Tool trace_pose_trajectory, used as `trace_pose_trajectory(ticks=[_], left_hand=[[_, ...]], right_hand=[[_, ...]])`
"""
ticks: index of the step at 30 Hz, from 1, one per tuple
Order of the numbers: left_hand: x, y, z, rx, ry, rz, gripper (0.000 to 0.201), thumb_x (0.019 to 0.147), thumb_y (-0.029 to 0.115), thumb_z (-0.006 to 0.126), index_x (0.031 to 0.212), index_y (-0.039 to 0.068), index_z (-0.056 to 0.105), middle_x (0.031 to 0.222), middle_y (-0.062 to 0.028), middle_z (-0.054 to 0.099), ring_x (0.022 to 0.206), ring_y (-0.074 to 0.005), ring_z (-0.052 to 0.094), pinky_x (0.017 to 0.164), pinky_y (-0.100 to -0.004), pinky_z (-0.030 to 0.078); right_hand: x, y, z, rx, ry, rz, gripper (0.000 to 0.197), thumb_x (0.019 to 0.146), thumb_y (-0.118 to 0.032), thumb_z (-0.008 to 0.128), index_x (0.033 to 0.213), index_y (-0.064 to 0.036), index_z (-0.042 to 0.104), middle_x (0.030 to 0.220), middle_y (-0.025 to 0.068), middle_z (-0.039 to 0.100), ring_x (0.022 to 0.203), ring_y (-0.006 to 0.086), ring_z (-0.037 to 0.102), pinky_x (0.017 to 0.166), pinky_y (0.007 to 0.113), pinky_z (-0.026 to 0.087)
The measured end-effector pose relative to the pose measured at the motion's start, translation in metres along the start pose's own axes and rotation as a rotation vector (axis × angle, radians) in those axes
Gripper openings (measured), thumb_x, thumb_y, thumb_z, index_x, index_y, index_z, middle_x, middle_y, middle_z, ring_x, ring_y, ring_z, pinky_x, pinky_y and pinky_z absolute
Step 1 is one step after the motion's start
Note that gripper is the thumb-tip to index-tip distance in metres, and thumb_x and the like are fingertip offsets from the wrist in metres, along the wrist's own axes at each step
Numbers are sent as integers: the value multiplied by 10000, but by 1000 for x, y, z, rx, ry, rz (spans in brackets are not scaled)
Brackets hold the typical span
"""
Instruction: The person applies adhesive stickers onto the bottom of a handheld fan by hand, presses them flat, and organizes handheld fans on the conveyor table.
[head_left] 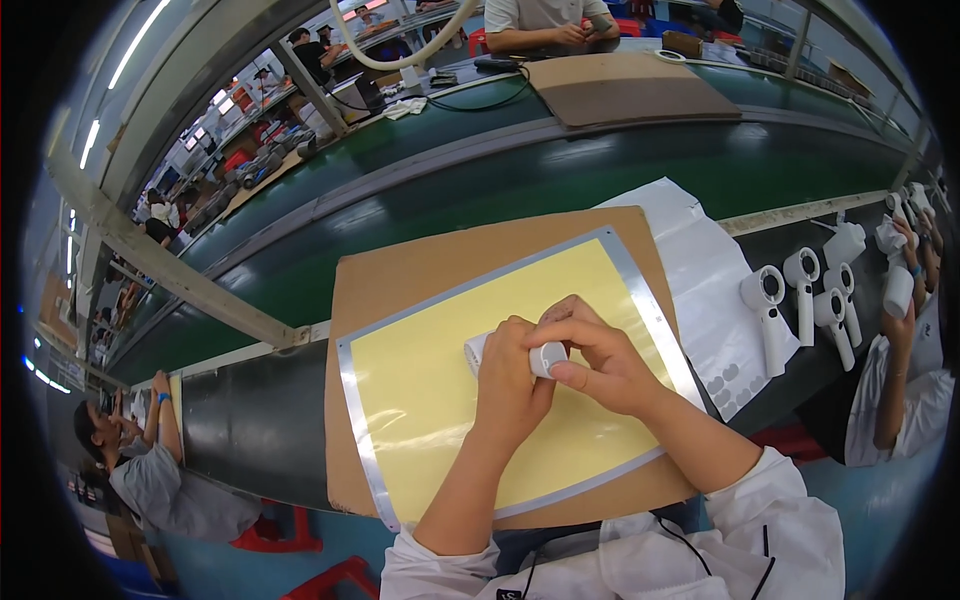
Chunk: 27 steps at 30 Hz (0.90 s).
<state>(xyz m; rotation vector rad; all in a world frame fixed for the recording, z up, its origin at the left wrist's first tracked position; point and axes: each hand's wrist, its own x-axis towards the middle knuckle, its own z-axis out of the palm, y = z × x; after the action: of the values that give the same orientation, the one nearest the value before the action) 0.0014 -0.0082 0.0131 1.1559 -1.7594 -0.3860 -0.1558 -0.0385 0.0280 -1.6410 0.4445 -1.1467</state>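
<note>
Over the middle of a yellow sheet with a silver border [430,420], both my hands close round a white handheld fan [547,359]. Its round handle end points toward me between my fingers, and part of its head shows beyond my left hand. My left hand [510,385] wraps the body from the left. From the right, my right hand [612,368] grips near the handle end, its thumb beside the end face. My fingers hide most of the fan.
Brown cardboard [375,265] lies under the yellow sheet. On the right are a white sheet with grey round stickers [735,385] and several white handheld fans [768,310]. Co-workers sit at left [165,480] and right [900,385]. A green conveyor belt [430,230] runs beyond, with another cardboard [630,90].
</note>
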Motion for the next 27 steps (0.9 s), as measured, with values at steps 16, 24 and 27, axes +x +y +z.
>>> trace_pose_trajectory(ticks=[16,24,27], left_hand=[[-2,-7,8,-10,215,-135,144,886,121,548,819,79,428,772,-9,453,724,-115,477,628,-250,391],[-4,1,2,18,182,-125,106,848,143,507,835,78,424,722,-17,451,677,-117,484,611,-248,406],[-1,3,4,62,187,-101,108,858,145,508,832,80,426,725,-16,457,683,-115,489,620,-248,408]], right_hand=[[-3,-7,8,204,-159,109,123,901,-60,624,1020,-72,597,1046,42,521,897,114,560,773,250,480],[-9,3,20,436,-136,100,88,929,-27,580,1012,-46,557,1051,59,519,713,127,636,623,231,520],[-10,0,17,434,-145,77,80,943,-41,564,1021,-47,546,1042,65,521,715,125,642,631,236,527]])
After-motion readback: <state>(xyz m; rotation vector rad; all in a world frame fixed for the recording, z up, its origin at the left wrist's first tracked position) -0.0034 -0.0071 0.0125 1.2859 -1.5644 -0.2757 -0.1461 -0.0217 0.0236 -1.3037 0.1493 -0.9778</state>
